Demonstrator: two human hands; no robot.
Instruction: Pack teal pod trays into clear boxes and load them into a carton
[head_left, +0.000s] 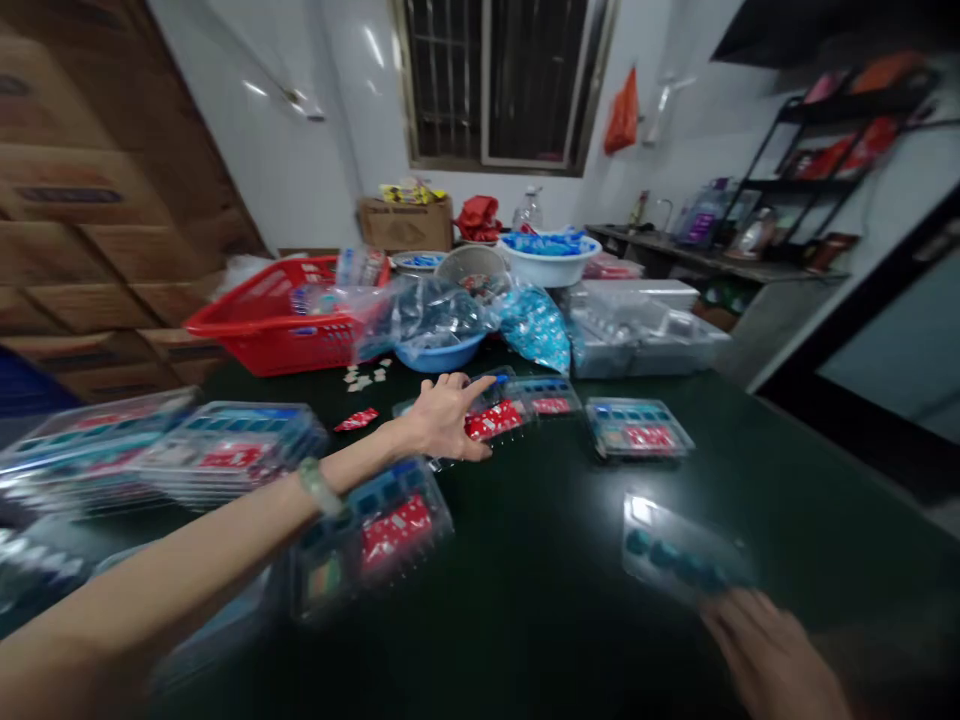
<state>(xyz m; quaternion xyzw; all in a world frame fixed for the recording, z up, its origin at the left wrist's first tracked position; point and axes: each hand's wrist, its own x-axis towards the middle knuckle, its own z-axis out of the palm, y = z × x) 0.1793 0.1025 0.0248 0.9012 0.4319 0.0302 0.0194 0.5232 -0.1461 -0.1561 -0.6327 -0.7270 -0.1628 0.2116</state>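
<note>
My left hand (444,418) reaches across the table, its thumb and fingers spread around a clear plastic case with a red spotted packet (496,420) in it. A second such case (547,397) lies just beyond its fingertips. At the lower right, my right hand (772,650), smeared by motion, grips the near corner of a clear plastic case with teal round wells (675,555). This case shows no red packet. Under my left forearm lies another case with a red packet (396,530). One more filled case (639,428) rests between the hands, farther back.
Stacked cases (232,455) stand at the left. A loose red packet (357,420) and small pale pieces (365,378) lie near the red basket (262,335). Behind are a blue basin (442,355), a white basin (551,268) and a grey plastic stack (645,345).
</note>
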